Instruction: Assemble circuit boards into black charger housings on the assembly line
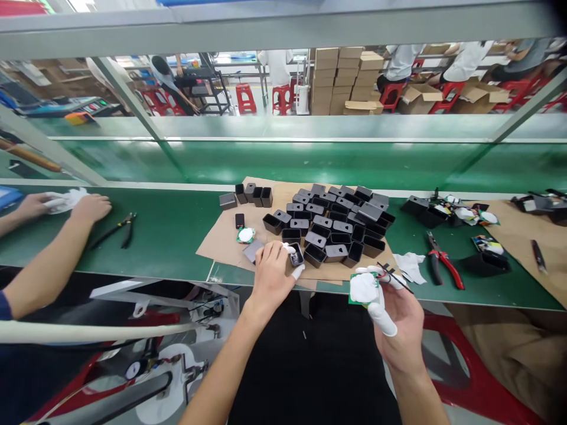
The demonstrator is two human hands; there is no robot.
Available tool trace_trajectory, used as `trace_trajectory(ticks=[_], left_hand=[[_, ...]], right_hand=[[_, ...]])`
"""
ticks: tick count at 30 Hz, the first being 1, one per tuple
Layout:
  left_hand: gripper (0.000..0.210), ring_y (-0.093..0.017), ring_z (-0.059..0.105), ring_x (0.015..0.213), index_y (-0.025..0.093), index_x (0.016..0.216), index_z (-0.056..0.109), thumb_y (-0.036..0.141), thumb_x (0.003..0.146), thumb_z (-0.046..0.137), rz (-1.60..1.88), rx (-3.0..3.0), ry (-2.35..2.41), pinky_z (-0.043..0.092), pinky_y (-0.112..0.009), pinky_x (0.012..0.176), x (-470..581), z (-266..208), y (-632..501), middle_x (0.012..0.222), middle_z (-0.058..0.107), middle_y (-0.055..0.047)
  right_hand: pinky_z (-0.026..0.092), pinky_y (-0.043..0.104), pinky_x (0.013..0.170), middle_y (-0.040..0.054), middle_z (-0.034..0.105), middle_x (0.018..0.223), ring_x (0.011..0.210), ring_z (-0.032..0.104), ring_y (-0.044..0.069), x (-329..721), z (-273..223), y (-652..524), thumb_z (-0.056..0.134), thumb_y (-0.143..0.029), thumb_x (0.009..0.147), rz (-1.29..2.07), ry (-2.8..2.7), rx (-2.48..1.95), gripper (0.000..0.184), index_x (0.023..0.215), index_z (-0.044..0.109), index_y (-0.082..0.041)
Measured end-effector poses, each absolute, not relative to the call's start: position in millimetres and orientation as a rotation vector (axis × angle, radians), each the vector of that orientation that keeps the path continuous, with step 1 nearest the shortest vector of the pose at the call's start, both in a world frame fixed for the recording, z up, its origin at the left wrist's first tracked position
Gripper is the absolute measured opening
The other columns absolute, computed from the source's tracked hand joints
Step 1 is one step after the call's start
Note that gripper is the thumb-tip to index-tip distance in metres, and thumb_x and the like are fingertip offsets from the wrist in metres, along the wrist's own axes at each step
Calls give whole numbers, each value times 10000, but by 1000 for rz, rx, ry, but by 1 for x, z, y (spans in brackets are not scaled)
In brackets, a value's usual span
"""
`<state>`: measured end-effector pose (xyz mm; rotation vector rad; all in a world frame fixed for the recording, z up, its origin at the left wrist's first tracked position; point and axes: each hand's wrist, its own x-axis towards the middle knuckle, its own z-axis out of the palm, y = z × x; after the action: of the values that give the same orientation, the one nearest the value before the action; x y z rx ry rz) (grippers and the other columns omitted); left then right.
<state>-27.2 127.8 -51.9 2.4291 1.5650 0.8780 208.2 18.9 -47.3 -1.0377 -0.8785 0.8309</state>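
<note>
My left hand, with white finger cots on some fingertips, is closed around a small black plastic case at the bench's front edge; the case's opening faces up. Held off the front edge, my right hand grips a green circuit board with a white pad on its face. Thin dark leads stick out past those fingers, which also wear white cots. Many black cases crowd the cardboard beyond my hands. Left of them lie another padded board and a small black piece.
Red-handled pliers and a white cloth lie to the right, near assembled units. At far left, a co-worker's hands hold white material beside black pliers. A metal frame crosses above the bench.
</note>
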Motion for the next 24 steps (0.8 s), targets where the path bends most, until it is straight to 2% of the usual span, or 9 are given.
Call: trace_trajectory(ticks=[4, 7, 10, 14, 17, 22, 24], left_hand=[[350, -311, 626, 1245, 242, 1122, 588, 191, 842, 792, 1109, 2167, 1315, 532, -488, 1063, -30, -48, 118, 1190, 624, -90], [521, -272, 687, 1188, 261, 1221, 564, 195, 788, 847, 1222, 1849, 1120, 581, -462, 1059, -29, -34, 97, 1218, 607, -72], [686, -296, 718, 1205, 283, 1309, 575, 158, 723, 910, 1231, 1630, 1015, 601, -486, 1082, -27, -15, 71, 1277, 642, -95], [724, -342, 741, 1176, 281, 1292, 682, 90, 644, 943, 1239, 1572, 911, 648, -524, 1039, -28, 6, 49, 1240, 673, -109], [794, -353, 745, 1158, 291, 1345, 682, 71, 633, 954, 1267, 1657, 834, 672, -538, 1000, -29, 13, 43, 1246, 646, -115], [854, -356, 718, 1191, 273, 1450, 626, 85, 681, 947, 1260, 1848, 793, 661, -535, 995, -31, 14, 41, 1309, 656, -150], [877, -347, 708, 1197, 240, 1483, 600, 111, 687, 944, 1289, 1947, 734, 656, -511, 987, -32, 13, 42, 1315, 678, -161]], right_hand=[[593, 540, 1073, 79, 783, 1263, 1164, 763, 303, 207, -44, 20, 874, -305, 879, 864, -864, -983, 423, 1281, 743, -331], [571, 558, 1115, 80, 781, 1246, 1186, 751, 306, 204, -42, 16, 890, -324, 865, 889, -861, -960, 461, 1301, 741, -335], [615, 582, 1049, 98, 783, 1198, 1132, 763, 330, 203, -33, 7, 935, -388, 814, 892, -857, -953, 540, 1312, 737, -323], [669, 626, 944, 121, 791, 1189, 1035, 791, 370, 202, -8, -2, 979, -499, 748, 933, -973, -901, 659, 1332, 722, -331], [685, 635, 922, 127, 791, 1191, 1040, 797, 400, 200, 11, -2, 1013, -507, 697, 1005, -1120, -831, 745, 1357, 712, -333], [719, 546, 815, 141, 775, 1205, 1026, 796, 370, 191, 25, 5, 1003, -457, 734, 995, -1221, -758, 693, 1345, 714, -305], [713, 544, 833, 149, 783, 1190, 1056, 792, 375, 190, 28, 8, 990, -422, 763, 953, -1299, -708, 651, 1332, 714, -270]])
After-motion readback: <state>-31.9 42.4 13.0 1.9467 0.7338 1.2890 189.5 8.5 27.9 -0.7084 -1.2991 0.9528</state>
